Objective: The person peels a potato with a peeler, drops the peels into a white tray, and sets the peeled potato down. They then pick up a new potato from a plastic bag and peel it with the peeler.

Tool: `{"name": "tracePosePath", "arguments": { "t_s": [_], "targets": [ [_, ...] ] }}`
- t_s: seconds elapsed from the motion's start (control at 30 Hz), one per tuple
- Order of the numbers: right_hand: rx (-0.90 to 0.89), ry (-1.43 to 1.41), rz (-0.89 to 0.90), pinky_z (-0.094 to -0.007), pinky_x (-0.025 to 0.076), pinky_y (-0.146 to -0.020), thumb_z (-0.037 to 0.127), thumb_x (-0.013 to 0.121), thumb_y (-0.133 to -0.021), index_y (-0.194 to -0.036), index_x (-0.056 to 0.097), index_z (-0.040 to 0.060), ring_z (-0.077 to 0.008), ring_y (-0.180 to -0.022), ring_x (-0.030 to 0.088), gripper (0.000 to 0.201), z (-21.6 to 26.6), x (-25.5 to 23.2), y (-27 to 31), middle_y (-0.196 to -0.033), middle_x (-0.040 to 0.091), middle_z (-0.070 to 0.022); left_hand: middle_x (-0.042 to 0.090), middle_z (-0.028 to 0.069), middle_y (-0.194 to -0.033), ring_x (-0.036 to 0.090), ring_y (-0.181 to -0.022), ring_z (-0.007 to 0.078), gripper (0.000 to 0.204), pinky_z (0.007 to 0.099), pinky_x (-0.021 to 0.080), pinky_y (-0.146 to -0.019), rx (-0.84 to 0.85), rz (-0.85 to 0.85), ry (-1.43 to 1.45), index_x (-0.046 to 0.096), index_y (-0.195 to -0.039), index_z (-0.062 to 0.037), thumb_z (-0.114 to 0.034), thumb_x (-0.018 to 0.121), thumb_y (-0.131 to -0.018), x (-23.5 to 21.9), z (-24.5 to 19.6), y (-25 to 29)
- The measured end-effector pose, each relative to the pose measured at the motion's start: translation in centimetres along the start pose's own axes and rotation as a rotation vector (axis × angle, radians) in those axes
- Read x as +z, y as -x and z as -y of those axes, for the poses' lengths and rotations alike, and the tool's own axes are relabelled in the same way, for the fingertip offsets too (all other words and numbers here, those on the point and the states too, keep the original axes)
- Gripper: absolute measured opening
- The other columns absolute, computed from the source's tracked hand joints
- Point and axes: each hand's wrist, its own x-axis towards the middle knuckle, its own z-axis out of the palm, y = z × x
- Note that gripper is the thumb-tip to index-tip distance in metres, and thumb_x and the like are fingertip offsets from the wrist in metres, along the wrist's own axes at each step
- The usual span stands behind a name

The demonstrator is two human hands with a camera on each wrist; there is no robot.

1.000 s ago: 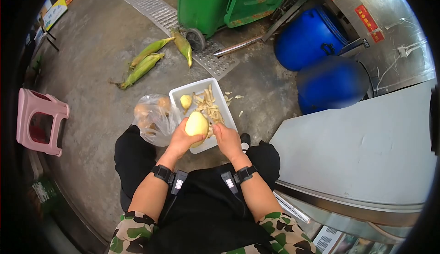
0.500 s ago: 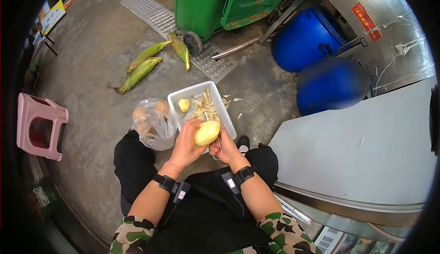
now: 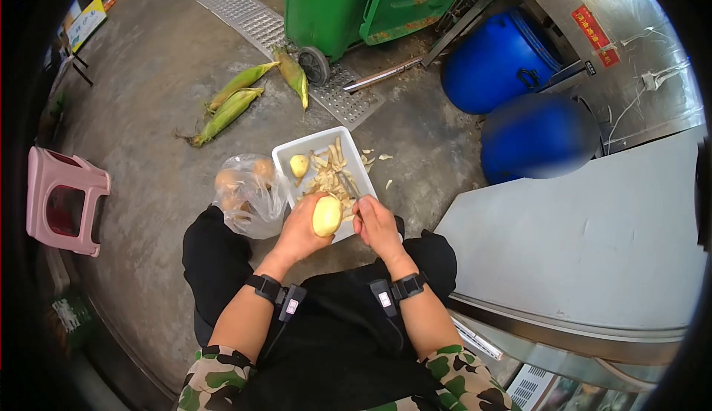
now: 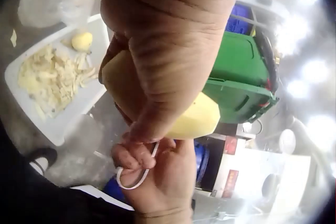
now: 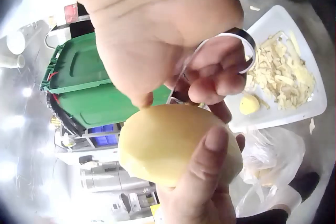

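My left hand [image 3: 298, 233] grips a large peeled potato [image 3: 327, 216], pale yellow, its thumb laid along the side in the right wrist view. Close by on the right, my right hand [image 3: 380, 227] has its fingers curled round a peeler [image 5: 227, 35] with a thin white loop handle. The peeler's head is mostly hidden by the fingers near the potato's surface. Below both hands, a white tray [image 3: 311, 145] on the floor holds a heap of peels [image 3: 334, 177] and a smaller peeled potato [image 3: 299, 165].
Left of the tray sits a clear plastic bag [image 3: 256, 214] of brown, unpeeled potatoes. Several corn cobs [image 3: 230, 116] in husks lie farther off, by a green wheeled bin [image 3: 326, 10]. Blue barrels [image 3: 497, 62] stand at right, a pink stool [image 3: 70, 196] at left.
The right hand came in against the potato half a second ago and has since drawn slightly away to the right. The potato has turned in the left hand, its end now facing up.
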Motion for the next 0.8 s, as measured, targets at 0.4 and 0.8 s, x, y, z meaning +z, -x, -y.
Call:
{"name": "tracePosePath", "arguments": {
  "t_s": [0.4, 0.8],
  "targets": [
    [0.247, -0.088, -0.001, -0.023, 0.039, -0.046, 0.029, 0.049, -0.097, -0.097, 0.054, 0.004, -0.009, -0.046, 0.045, 0.025, -0.9, -0.1, -1.2, -0.071, 0.06, -0.0047, 0.052, 0.0192, -0.119, 0.049, -0.114, 0.0374, 0.075, 0.0417, 0.042, -0.097, -0.03, -0.088, -0.019, 0.044, -0.126, -0.0043, -0.013, 0.081, -0.061, 0.1, -1.1, 0.0],
    [0.242, -0.417, 0.056, -0.021, 0.037, -0.041, 0.039, 0.067, -0.087, -0.105, 0.05, 0.0055, -0.007, -0.045, 0.045, 0.042, -1.1, 1.4, -1.2, -0.072, 0.053, -0.0006, 0.052, 0.0109, -0.122, 0.057, -0.108, 0.0214, 0.069, 0.0371, 0.05, -0.086, -0.604, 0.117, 1.015, 0.036, -0.136, -0.0077, -0.037, 0.07, -0.083, 0.2, 0.2, -0.5]
  ]
}}
